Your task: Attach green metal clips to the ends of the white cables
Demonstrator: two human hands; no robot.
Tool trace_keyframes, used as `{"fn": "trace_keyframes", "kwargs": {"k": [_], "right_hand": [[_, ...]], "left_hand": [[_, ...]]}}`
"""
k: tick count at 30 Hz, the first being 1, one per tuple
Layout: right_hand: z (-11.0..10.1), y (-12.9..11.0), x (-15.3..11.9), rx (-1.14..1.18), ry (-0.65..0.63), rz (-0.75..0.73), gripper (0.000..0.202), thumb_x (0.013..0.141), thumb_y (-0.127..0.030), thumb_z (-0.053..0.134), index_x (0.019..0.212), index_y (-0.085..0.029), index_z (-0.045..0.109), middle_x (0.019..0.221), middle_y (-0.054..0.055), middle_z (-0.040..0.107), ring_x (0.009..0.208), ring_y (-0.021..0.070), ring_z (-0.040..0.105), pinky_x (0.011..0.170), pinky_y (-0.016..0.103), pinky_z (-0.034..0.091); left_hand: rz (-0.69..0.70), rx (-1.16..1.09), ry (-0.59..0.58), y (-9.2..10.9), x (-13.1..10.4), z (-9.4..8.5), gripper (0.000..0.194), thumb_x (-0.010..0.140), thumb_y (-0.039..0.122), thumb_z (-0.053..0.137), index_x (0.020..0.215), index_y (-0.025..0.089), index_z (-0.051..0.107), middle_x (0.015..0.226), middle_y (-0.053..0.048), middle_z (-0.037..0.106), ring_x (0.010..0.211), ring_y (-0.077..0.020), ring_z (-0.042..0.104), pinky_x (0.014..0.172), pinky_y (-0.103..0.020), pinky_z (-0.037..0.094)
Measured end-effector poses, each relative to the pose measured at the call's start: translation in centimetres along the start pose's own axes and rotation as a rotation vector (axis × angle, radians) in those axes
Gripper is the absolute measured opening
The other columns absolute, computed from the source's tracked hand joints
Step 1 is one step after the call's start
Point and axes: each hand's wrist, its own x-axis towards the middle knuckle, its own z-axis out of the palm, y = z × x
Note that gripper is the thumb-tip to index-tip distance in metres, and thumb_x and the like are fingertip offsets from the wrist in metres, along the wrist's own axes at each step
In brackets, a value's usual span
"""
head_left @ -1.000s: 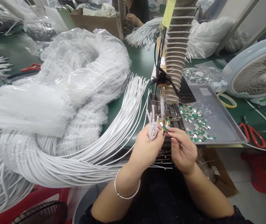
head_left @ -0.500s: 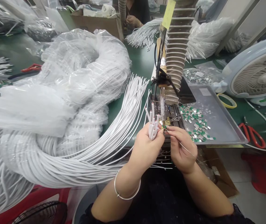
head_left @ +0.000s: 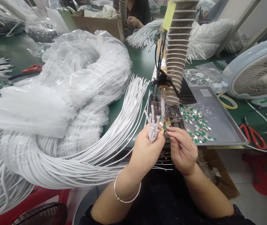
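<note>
A bunch of white cables (head_left: 153,128) with reddish cores at the cut ends stands up out of my left hand (head_left: 146,147), which is closed around it. My right hand (head_left: 183,148) pinches a thin solder wire (head_left: 187,150) that trails back across the palm. Both sets of fingertips meet just under the tip of a soldering iron (head_left: 163,106), fixed upright with its tip down. A small green and metal piece shows at the tip, partly hidden by the fingers.
Right of the iron, a grey metal tray (head_left: 222,118) bears many small green circuit boards (head_left: 198,125). Beyond are yellow tape (head_left: 227,102), red-handled pliers (head_left: 253,137) and a fan (head_left: 262,75). A ribbed hose (head_left: 178,47) hangs behind the iron. Plastic-wrapped cable bundles (head_left: 77,68) fill the left.
The cable ends in my left hand have tilted slightly to the left. Both hands stay at the soldering iron's tip, and the solder wire remains in my right hand.
</note>
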Motion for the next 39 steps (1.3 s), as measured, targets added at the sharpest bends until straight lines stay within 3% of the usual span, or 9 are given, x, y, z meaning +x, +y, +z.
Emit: {"fn": "trace_keyframes", "kwargs": {"k": [10,15,23,29,39], "right_hand": [[-0.1,0.1,-0.7,0.059,-0.03,0.047,0.022,0.087,-0.011,0.045,0.102,-0.02,0.059,0.093,0.008,0.068,0.087,0.0201,0.067,0.075,0.04,0.057],[0.1,0.6,-1.9,0.155,0.032,0.151,0.024,0.088,-0.012,0.045,0.108,-0.022,0.055,0.097,0.008,0.067,0.086,0.0186,0.067,0.067,0.035,0.059],[-0.5,0.7,-1.2,0.104,0.051,0.06,0.018,0.085,-0.01,0.05,0.094,-0.021,0.06,0.092,0.006,0.068,0.091,0.0205,0.066,0.078,0.041,0.056],[-0.5,0.9,-1.5,0.173,0.008,0.089,0.02,0.085,-0.008,0.049,0.097,-0.021,0.06,0.094,0.007,0.068,0.092,0.0198,0.065,0.083,0.042,0.053],[-0.5,0.7,-1.7,0.163,-0.024,0.17,0.017,0.087,-0.011,0.047,0.094,-0.021,0.059,0.089,0.006,0.065,0.08,0.0178,0.063,0.062,0.032,0.054]], "left_hand": [[-0.021,0.022,0.009,-0.6,-0.2,-0.2,0.004,0.076,0.023,0.055,0.076,0.019,0.055,0.074,0.001,0.058,0.07,-0.0142,0.055,0.065,-0.026,0.041],[-0.047,0.041,-0.033,-1.4,-0.3,-0.3,0.01,0.079,0.028,0.055,0.076,0.018,0.055,0.076,-0.001,0.061,0.071,-0.015,0.056,0.066,-0.027,0.042],[0.002,0.125,-0.114,-1.2,-0.8,-0.6,0.018,0.084,0.029,0.051,0.076,0.016,0.061,0.08,-0.005,0.064,0.075,-0.0166,0.056,0.067,-0.027,0.043],[-0.025,0.133,-0.119,-1.2,-0.9,-0.6,0.021,0.083,0.034,0.052,0.077,0.016,0.061,0.064,0.001,0.054,0.058,-0.0122,0.045,0.059,-0.025,0.039],[-0.076,0.143,-0.141,-1.4,-0.5,-0.9,0.025,0.086,0.038,0.048,0.078,0.017,0.058,0.054,0.005,0.042,0.05,-0.0093,0.034,0.052,-0.023,0.031]]}}
